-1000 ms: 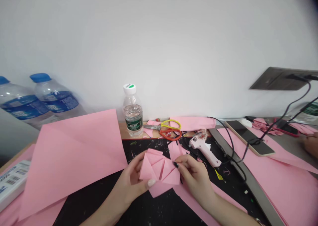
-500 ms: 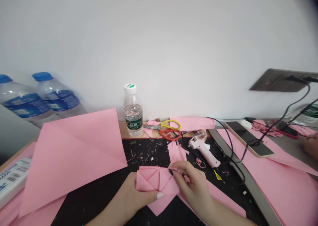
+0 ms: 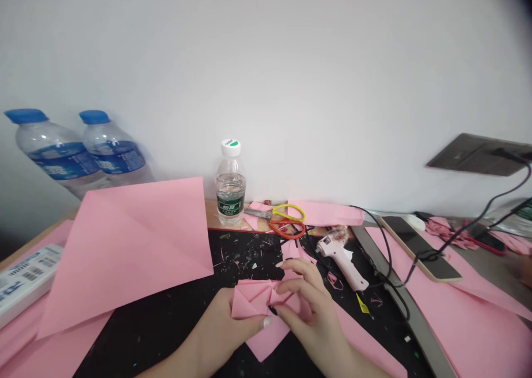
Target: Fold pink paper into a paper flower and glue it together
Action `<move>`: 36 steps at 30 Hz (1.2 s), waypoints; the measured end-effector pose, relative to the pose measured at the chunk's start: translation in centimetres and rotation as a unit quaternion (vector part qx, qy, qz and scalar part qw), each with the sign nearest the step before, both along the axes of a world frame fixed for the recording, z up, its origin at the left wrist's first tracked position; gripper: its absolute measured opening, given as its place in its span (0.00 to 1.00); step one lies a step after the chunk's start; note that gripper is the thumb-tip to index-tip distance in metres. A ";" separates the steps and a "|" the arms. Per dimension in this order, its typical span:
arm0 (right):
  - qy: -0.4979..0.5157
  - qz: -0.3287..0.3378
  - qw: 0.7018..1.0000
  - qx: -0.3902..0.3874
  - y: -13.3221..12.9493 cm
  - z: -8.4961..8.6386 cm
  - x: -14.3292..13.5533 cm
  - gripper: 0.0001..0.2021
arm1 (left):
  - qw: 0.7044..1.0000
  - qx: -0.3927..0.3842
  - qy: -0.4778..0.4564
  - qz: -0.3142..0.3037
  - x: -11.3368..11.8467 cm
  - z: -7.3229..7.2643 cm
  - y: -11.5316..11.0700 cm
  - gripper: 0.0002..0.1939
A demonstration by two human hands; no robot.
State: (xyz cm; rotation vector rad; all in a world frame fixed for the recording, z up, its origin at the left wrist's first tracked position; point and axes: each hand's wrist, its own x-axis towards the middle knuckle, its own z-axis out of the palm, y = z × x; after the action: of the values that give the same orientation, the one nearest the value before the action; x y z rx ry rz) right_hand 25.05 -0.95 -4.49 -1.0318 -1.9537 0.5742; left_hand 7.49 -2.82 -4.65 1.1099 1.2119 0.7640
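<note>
Folded pink paper (image 3: 253, 300) with several creased triangular flaps is held just above a black work mat (image 3: 145, 333); one pointed corner hangs toward me. My left hand (image 3: 226, 325) grips its left side, thumb lying along the lower front edge and the other fingers hidden behind. On the right side, my right hand (image 3: 311, 311) pinches the paper, thumb pressing near the middle folds, with the upper fingers raised and curled over the top edge. More pink paper (image 3: 361, 339) lies beneath my right wrist.
A large pink sheet (image 3: 141, 245) lies left, beside a white box (image 3: 29, 281). Behind the mat are a water bottle (image 3: 230, 187), scissors (image 3: 286, 221) and a glue gun (image 3: 343, 259) with its cable. A phone (image 3: 419, 248) rests on pink sheets (image 3: 469, 311) at right. Paper scraps litter the mat.
My right thumb has moved from the top edge down to the middle of the folded paper, and the fingers have lifted. The camera view has shifted slightly left.
</note>
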 end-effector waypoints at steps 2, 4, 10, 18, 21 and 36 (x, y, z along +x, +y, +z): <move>0.011 0.006 1.000 -0.011 0.1 0.1 0.0 0.04 | 1.000 0.000 0.007 -0.007 0.0 0.1 -0.1 0.13; 0.010 0.016 1.000 -0.014 0.3 0.2 0.0 0.04 | 1.000 -0.001 0.011 -0.014 -0.1 0.3 -0.1 0.15; -0.027 0.061 0.997 -0.045 0.6 1.0 0.2 0.09 | 0.999 0.006 0.033 -0.018 0.0 0.2 -0.1 0.19; -0.001 0.070 0.994 -0.083 0.7 0.7 -0.2 0.08 | 0.999 0.008 0.021 -0.049 0.6 0.6 -0.2 0.10; -0.019 0.065 0.997 -0.042 0.8 0.6 -0.1 0.07 | 0.998 0.022 0.003 -0.063 0.6 0.8 -0.1 0.11; -0.057 0.070 0.989 0.120 -0.2 1.0 -0.3 0.08 | 1.000 -0.002 0.008 -0.019 0.7 0.4 0.2 0.07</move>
State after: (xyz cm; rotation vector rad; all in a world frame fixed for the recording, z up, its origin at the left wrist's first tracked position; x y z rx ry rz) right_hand 24.78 -1.18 -3.48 -0.7958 -2.1478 0.3509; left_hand 8.23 -2.65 -4.22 1.1335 1.2020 0.7253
